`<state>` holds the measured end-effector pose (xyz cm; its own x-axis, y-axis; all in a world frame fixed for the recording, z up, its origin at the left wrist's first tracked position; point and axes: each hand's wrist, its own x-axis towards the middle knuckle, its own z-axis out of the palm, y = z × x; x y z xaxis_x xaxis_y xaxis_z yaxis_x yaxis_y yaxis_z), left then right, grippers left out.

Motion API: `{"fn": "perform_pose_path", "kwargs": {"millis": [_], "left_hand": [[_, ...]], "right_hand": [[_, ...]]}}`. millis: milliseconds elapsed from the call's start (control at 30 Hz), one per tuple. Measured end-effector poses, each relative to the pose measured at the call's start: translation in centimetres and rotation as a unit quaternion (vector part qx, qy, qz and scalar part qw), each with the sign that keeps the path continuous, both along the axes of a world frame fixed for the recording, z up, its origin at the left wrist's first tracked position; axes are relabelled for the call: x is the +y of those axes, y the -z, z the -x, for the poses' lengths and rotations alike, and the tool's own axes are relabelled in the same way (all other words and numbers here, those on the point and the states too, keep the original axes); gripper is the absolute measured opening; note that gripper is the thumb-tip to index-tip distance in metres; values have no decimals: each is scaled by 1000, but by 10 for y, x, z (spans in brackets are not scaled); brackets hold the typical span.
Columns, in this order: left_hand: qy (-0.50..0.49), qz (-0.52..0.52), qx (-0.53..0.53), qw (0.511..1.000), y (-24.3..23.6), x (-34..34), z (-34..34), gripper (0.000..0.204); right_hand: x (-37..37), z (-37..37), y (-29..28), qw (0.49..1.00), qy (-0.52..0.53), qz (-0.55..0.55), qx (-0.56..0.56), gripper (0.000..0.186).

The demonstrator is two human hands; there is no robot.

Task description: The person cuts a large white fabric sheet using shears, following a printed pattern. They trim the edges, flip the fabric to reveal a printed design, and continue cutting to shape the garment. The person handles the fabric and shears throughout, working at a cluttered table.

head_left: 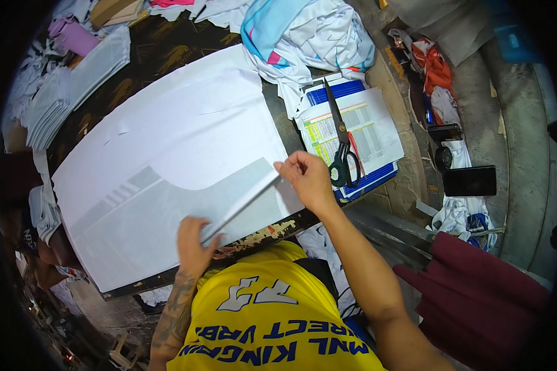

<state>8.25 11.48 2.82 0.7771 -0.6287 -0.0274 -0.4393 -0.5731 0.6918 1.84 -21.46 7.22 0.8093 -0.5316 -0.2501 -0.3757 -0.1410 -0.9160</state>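
- While the left hand (193, 243) pins the near corner of a grey fabric panel (167, 216), fingers closed on its edge, the panel lies flat on white paper (185, 117) across the dark table (161, 49).
- Right hand (307, 179): fingertips pinched together on the panel's far corner, edge pulled taut.
- Just beyond, green-handled scissors (342, 145) rest on printed sheets (371, 123).
- Farthest, heaped garments (309, 37); folded white stack (68, 93) at left.

The person wears a yellow jersey (272, 321) with white and blue printed markings, both forearms bare, and the left forearm (173, 312) carries dark tattoos.
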Motion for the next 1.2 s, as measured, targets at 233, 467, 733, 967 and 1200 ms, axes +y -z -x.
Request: {"fn": "perform_pose_path", "kwargs": {"millis": [233,467,733,967,1200], "left_hand": [[-150,-99,-64,982,10,132,40,27],[-92,-115,-62,987,-2,122,67,23],[-310,-112,-140,934,4,239,38,41],[-644,18,-36,764,57,516,16,33],[-598,-36,7,800,66,550,-16,26]], "right_hand": [[1,71,25,997,26,-33,63,30],[9,107,73,976,6,166,139,37],[35,90,30,972,12,224,74,23],[200,69,32,942,-127,-162,263,29],[233,35,66,932,124,-167,297,36]]}}
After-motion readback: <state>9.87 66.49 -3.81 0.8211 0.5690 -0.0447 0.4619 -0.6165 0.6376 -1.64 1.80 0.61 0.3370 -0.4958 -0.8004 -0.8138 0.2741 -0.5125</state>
